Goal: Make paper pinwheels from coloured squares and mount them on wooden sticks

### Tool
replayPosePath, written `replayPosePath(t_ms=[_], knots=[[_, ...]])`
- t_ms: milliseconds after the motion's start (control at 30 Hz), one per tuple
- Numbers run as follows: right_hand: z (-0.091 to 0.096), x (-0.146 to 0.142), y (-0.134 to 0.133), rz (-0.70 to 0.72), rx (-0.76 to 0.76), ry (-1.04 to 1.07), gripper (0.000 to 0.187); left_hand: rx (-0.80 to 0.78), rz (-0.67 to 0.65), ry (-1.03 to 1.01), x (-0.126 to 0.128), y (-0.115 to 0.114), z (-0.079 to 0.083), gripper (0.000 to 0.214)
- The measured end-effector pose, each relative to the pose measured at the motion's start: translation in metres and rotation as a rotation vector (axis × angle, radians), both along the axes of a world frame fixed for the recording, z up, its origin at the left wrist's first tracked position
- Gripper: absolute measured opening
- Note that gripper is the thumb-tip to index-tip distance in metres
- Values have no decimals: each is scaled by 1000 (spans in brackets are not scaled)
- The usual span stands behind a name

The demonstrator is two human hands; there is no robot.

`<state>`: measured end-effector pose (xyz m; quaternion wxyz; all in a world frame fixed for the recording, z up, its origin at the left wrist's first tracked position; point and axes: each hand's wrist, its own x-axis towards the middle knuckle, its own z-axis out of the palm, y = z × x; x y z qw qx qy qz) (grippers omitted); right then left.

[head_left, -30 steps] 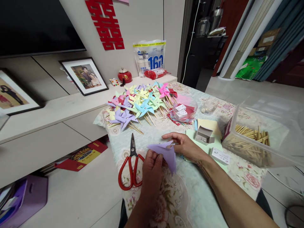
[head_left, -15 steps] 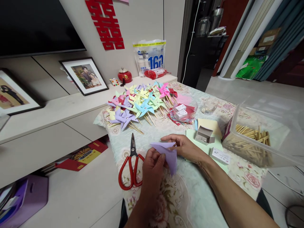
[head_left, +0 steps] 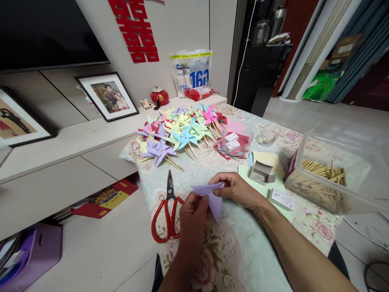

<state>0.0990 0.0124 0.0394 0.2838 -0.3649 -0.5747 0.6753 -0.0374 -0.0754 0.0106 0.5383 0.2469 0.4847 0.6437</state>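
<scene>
Both hands hold one piece of purple paper (head_left: 214, 204), partly folded with pointed corners, above the near part of the table. My left hand (head_left: 195, 211) pinches it at its left side, thumb on top. The fingers of my right hand (head_left: 235, 187) close on its upper right corner. Red-handled scissors (head_left: 169, 211) lie beside my left hand, points away from me. Beyond them is a pile of finished paper pinwheels (head_left: 184, 138) on wooden sticks, in purple, blue, green, yellow and pink.
To the right, a clear plastic bin (head_left: 319, 182) holds many wooden sticks. A small opened box (head_left: 261, 172) and a white box (head_left: 282, 198) lie on green paper (head_left: 243, 174). Farther back are a clear round dish (head_left: 249, 140) with small boxes and a smaller dish (head_left: 267, 138).
My right hand has closed in on the paper's upper right corner, and the upper flap now lies folded over. The paper and left hand have shifted slightly left.
</scene>
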Motion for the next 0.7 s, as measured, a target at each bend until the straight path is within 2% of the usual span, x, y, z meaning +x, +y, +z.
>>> replayPosePath(t_ms=[133,300,433,500,600,700], knots=[[-2,-1,1,-95,19,59,10,14,-13,-15,-3,-1,-4,16],[-3,-2,1,-138,59,141,5,-16,-25,-131,-2,-1,4,23],[0,-4,-2,-138,132,122,4,-46,-41,1,2,2,8,36],[0,-5,-3,-118,122,86,3,-51,-59,49,4,4,7,40],[-1,0,-2,-149,99,15,19,-21,-31,76,7,7,2,35],[1,8,2,-330,244,-39,32,26,-24,127,10,9,-6,23]])
